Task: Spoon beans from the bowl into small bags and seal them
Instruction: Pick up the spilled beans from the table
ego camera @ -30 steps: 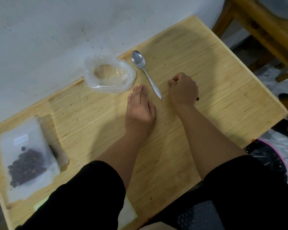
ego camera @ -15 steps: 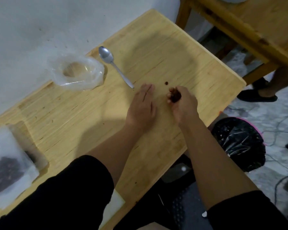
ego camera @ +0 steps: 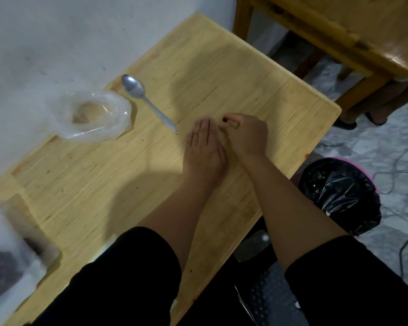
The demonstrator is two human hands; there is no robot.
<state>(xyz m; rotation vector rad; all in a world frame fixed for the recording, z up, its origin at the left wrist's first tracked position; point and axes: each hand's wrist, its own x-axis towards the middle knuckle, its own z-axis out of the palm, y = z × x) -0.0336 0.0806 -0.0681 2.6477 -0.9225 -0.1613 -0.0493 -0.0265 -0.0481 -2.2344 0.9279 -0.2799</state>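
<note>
1. While both forearms reach across it, the wooden table [ego camera: 222, 74] carries everything.
2. Clear bowl [ego camera: 93, 114] at ten o'clock; blurred bag of beans [ego camera: 3, 269] at eight.
3. Left hand [ego camera: 204, 147] lies flat, fingers straight.
4. Right hand [ego camera: 246, 135] — fingertips pinching a bean [ego camera: 224, 119].
5. Spoon [ego camera: 146, 100] — beside the bowl.

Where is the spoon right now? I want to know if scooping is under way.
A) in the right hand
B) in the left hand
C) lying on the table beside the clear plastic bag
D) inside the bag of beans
C: the spoon lies untouched on the table beside the clear plastic bag.
</note>
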